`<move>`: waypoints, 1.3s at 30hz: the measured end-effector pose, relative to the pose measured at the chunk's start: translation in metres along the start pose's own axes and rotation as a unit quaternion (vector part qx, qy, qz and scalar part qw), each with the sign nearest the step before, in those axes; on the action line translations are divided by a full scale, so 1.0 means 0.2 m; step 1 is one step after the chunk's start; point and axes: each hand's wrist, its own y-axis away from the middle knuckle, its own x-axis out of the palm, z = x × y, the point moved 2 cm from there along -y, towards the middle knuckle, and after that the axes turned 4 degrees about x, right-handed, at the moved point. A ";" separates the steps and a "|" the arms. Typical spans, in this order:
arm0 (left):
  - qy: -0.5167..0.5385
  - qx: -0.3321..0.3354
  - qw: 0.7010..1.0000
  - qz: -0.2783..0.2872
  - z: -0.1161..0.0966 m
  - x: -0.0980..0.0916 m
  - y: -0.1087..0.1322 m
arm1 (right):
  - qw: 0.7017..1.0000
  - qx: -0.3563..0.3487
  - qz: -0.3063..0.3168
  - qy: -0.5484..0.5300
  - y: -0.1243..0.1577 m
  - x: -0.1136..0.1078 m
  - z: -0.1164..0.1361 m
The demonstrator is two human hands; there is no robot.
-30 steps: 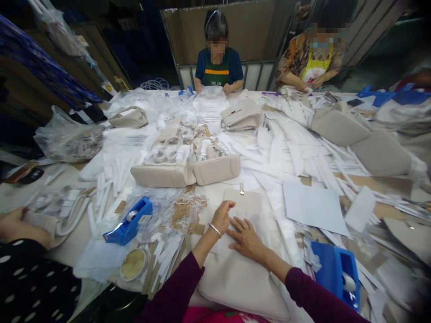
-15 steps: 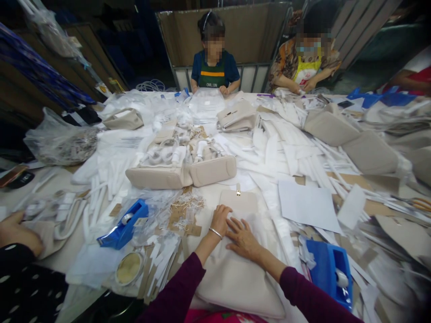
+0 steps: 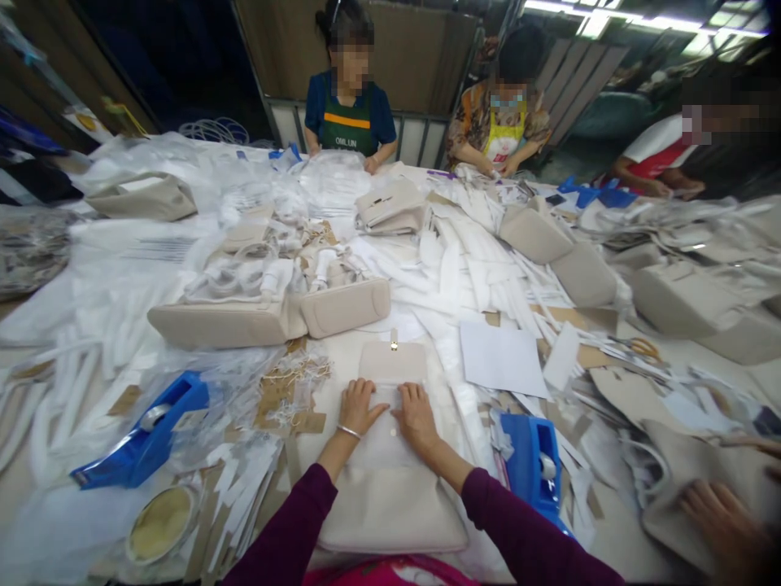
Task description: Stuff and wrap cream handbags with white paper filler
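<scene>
A beige handbag [image 3: 394,505] lies flat in front of me, its flap [image 3: 390,362] folded out away from me with a small gold clasp [image 3: 394,346] near the far edge. A thin translucent white sheet [image 3: 387,399] lies across it by the base of the flap. On the left side of this sheet rests my left hand [image 3: 362,407], thumb spread inward, a bracelet on the wrist. My right hand [image 3: 418,419] presses the opposite side, fingers forward and slightly bent. Both hands are open on the surface, with a narrow gap between them.
Blue tape dispensers stand left [image 3: 152,427] and right [image 3: 530,464]. A round tape roll [image 3: 162,525] lies near left. Stuffed handbags [image 3: 347,309] stand ahead among white wrapping strips. At right, a co-worker's hand [image 3: 723,513] touches another bag. Several people work around the table.
My hands have moved apart, from nearly touching to either side of the sheet. The view has turned right; the neighbour's hand at left is gone and another hand shows at right.
</scene>
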 end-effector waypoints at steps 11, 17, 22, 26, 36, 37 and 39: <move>-0.035 -0.013 0.999 0.032 -0.02 -0.02 -0.01 | 0.990 -0.008 0.067 0.124 -0.08 -0.09 -0.03; -0.037 -0.014 0.999 0.032 -0.02 -0.02 0.00 | 0.988 -0.029 0.087 0.122 -0.10 -0.06 -0.07; -0.034 -0.023 0.999 0.029 -0.03 -0.02 0.01 | 0.987 -0.026 0.094 0.126 -0.11 -0.06 -0.07; -0.035 -0.018 0.999 0.028 -0.03 -0.02 0.01 | 0.986 -0.038 0.100 0.131 -0.10 -0.08 -0.06; -0.049 -0.004 0.999 0.023 -0.04 -0.03 0.02 | 0.985 -0.078 0.095 0.121 -0.09 -0.09 -0.07; -0.046 -0.003 0.999 0.022 -0.05 -0.03 0.02 | 0.985 -0.080 0.093 0.118 -0.08 -0.10 -0.07; -0.037 -0.003 0.999 0.020 -0.05 -0.03 0.03 | 0.986 -0.081 0.092 0.113 -0.08 -0.10 -0.07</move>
